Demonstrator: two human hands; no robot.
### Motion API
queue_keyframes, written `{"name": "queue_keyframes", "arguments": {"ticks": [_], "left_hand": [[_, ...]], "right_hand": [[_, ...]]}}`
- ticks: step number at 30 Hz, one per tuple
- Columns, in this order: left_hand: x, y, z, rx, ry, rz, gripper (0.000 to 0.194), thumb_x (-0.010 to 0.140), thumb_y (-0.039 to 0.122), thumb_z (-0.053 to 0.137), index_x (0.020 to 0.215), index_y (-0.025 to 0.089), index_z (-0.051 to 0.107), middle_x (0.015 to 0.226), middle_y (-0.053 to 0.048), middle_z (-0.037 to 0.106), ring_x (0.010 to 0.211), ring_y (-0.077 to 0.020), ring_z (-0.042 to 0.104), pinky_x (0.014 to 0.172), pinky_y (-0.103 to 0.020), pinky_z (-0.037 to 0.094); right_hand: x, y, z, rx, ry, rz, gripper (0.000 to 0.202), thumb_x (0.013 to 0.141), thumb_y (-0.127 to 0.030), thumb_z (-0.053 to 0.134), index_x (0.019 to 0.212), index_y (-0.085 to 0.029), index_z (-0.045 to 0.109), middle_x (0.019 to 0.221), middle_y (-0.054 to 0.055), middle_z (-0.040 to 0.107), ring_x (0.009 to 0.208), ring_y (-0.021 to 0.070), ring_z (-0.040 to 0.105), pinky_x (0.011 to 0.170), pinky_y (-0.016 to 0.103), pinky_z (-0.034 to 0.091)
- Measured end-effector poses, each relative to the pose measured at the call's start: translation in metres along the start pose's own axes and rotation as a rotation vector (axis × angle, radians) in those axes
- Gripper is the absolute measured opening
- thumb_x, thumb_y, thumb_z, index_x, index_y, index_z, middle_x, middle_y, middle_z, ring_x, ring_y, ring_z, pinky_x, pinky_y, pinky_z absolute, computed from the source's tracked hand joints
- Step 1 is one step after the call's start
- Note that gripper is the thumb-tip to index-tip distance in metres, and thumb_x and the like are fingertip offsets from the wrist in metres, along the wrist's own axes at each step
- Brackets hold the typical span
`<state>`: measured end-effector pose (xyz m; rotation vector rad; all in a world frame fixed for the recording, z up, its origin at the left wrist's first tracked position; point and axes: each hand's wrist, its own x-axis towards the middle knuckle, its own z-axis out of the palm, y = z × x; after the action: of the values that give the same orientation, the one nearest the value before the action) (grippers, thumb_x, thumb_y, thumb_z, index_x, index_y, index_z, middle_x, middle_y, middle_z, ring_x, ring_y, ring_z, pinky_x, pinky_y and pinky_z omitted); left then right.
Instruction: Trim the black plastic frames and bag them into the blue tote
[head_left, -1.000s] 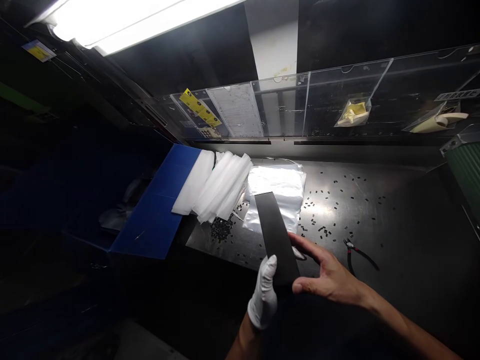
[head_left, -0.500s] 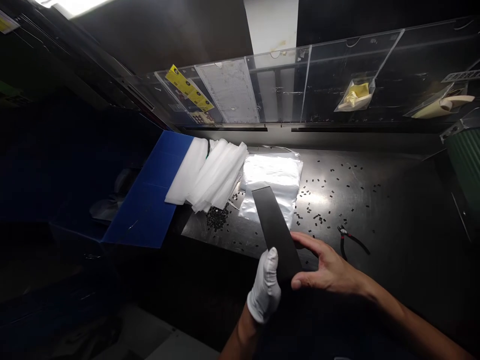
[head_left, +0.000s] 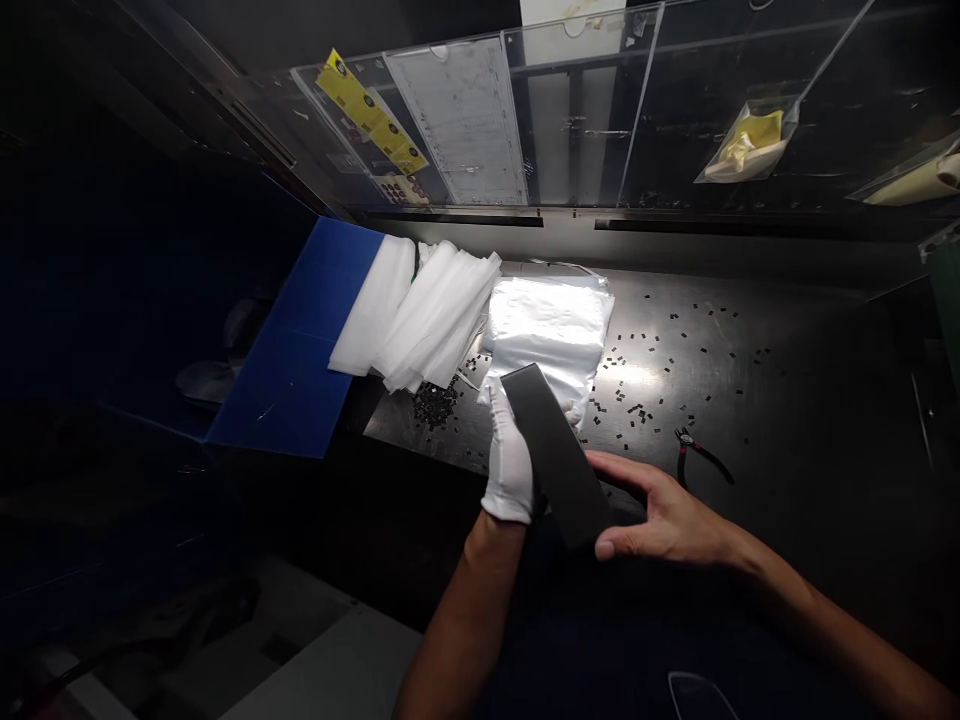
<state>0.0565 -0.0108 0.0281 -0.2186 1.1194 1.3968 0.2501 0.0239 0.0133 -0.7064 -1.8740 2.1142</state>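
A long, flat-faced black rectangular piece is held tilted above the near edge of the bench. My left hand, in a white glove, lies along its left side, and glove fingertips show past its right edge; the rest of the fingers are hidden behind it. My bare right hand grips its lower right end, thumb at the near corner and fingers along the right edge. Just beyond the piece lies a stack of shiny clear plastic bags.
White foam sleeves lie left of the bags beside a blue panel. A pile of small black bits sits below them, with more scattered rightward. Red-and-black side cutters lie right. Clear document pockets line the back.
My left hand has moved up along the black piece, from its lower part toward its far end. My right hand stays at the lower end. The camera view has tilted downward.
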Motion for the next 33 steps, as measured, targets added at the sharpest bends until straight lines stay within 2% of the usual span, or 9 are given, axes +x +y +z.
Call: {"name": "queue_keyframes", "arguments": {"ticks": [2, 7, 11, 17, 20, 22, 25, 27, 33], "left_hand": [[0.009, 0.005, 0.004, -0.026, -0.071, -0.047, 0.083, 0.092, 0.083, 0.036, 0.099, 0.01, 0.074, 0.091, -0.017, 0.076, 0.082, -0.0288, 0.073, 0.076, -0.04, 0.06], [0.011, 0.007, 0.013, -0.114, -0.162, -0.135, 0.074, 0.093, 0.079, 0.04, 0.091, 0.011, 0.069, 0.08, -0.012, 0.069, 0.07, -0.0226, 0.067, 0.066, -0.035, 0.058], [0.01, 0.007, 0.019, -0.161, -0.13, -0.15, 0.065, 0.093, 0.074, 0.046, 0.089, 0.013, 0.067, 0.069, -0.006, 0.063, 0.059, -0.0188, 0.062, 0.059, -0.032, 0.055], [0.009, 0.008, 0.022, -0.148, -0.118, -0.161, 0.065, 0.09, 0.077, 0.049, 0.087, 0.015, 0.066, 0.069, -0.006, 0.064, 0.057, -0.0183, 0.062, 0.056, -0.031, 0.055], [0.008, 0.005, 0.024, -0.132, -0.087, -0.154, 0.067, 0.087, 0.081, 0.05, 0.084, 0.015, 0.065, 0.067, -0.006, 0.063, 0.055, -0.0179, 0.061, 0.053, -0.03, 0.053], [0.008, 0.003, 0.024, -0.121, -0.045, -0.135, 0.068, 0.086, 0.082, 0.051, 0.083, 0.015, 0.065, 0.066, -0.006, 0.064, 0.054, -0.0182, 0.061, 0.053, -0.03, 0.053], [0.008, -0.001, 0.025, -0.11, -0.014, -0.11, 0.067, 0.087, 0.081, 0.052, 0.083, 0.015, 0.066, 0.067, -0.007, 0.066, 0.056, -0.0191, 0.063, 0.054, -0.03, 0.054], [0.007, -0.002, 0.026, -0.108, -0.041, -0.117, 0.067, 0.087, 0.08, 0.052, 0.083, 0.015, 0.067, 0.068, -0.007, 0.066, 0.057, -0.0186, 0.064, 0.057, -0.03, 0.055], [-0.001, -0.006, 0.031, -0.153, -0.203, -0.046, 0.057, 0.1, 0.065, 0.045, 0.102, 0.016, 0.075, 0.091, -0.009, 0.076, 0.087, -0.0245, 0.075, 0.085, -0.035, 0.061]], "right_hand": [[-0.001, 0.001, 0.0, -0.012, -0.02, 0.001, 0.091, 0.077, -0.035, 0.091, 0.157, -0.031, 0.048, 0.161, 0.007, 0.05, 0.15, 0.0362, 0.043, 0.125, 0.05, 0.038], [-0.005, 0.005, -0.002, -0.027, -0.032, 0.014, 0.091, 0.077, -0.032, 0.091, 0.157, -0.034, 0.047, 0.161, 0.005, 0.049, 0.149, 0.0344, 0.045, 0.125, 0.047, 0.039], [-0.006, 0.006, -0.002, -0.019, -0.026, 0.023, 0.089, 0.078, -0.034, 0.09, 0.157, -0.033, 0.047, 0.16, 0.006, 0.05, 0.149, 0.0345, 0.045, 0.124, 0.048, 0.04], [-0.009, 0.013, -0.009, -0.081, -0.024, 0.05, 0.089, 0.078, -0.044, 0.088, 0.156, -0.028, 0.049, 0.161, 0.01, 0.049, 0.149, 0.0372, 0.044, 0.125, 0.056, 0.035], [-0.008, 0.008, -0.017, -0.128, -0.004, 0.069, 0.07, 0.086, -0.05, 0.079, 0.149, -0.027, 0.059, 0.154, 0.01, 0.057, 0.142, 0.0354, 0.053, 0.12, 0.054, 0.042], [-0.003, 0.0, -0.021, -0.192, 0.101, 0.084, 0.048, 0.094, -0.051, 0.069, 0.136, -0.027, 0.069, 0.14, 0.008, 0.068, 0.131, 0.0324, 0.062, 0.111, 0.049, 0.051], [0.008, -0.013, -0.023, -0.311, 0.344, 0.017, 0.035, 0.104, -0.046, 0.052, 0.123, -0.027, 0.075, 0.126, 0.006, 0.075, 0.122, 0.0284, 0.067, 0.106, 0.046, 0.054], [0.018, -0.019, -0.022, -0.394, 0.428, -0.099, 0.036, 0.106, -0.037, 0.046, 0.129, -0.027, 0.072, 0.135, 0.005, 0.07, 0.13, 0.0271, 0.061, 0.112, 0.046, 0.049], [0.044, -0.028, -0.015, -0.643, 0.394, -0.231, 0.047, 0.101, -0.024, 0.046, 0.147, -0.019, 0.059, 0.156, 0.013, 0.05, 0.146, 0.0291, 0.044, 0.118, 0.052, 0.043]]}}
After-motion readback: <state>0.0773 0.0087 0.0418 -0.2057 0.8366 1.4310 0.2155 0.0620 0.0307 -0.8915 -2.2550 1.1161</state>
